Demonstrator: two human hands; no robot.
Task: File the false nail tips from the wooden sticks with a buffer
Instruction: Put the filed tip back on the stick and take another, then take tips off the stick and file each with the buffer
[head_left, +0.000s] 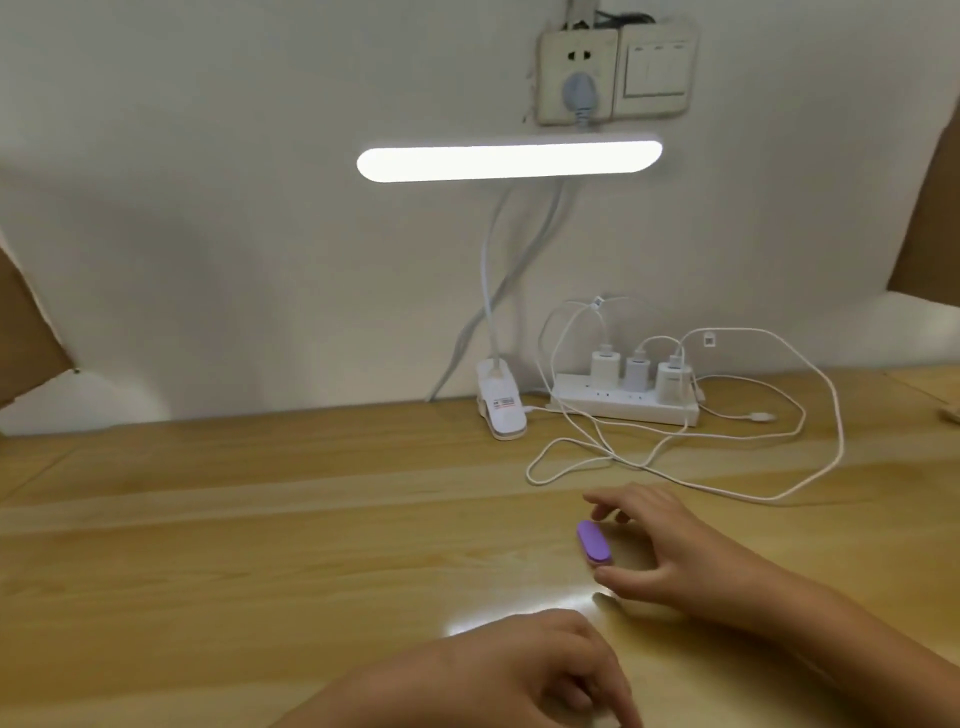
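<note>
A small purple buffer (593, 542) lies flat on the wooden table (260, 545), right of centre. My right hand (670, 556) hovers over it from the right with fingers spread. Its thumb tip sits just below the buffer's near end and its fingertips are beside the far end, with no clear grip on it. My left hand (498, 675) is at the bottom edge, back up, fingers curled under; whether it holds anything is hidden. No wooden sticks or nail tips are visible.
A lit clip-on desk lamp (509, 161) stands at the back, its clamp (501, 405) on the table. A white power strip (623, 405) with three chargers and looping white cables (727, 467) lies behind my right hand. Cardboard panels stand at both sides.
</note>
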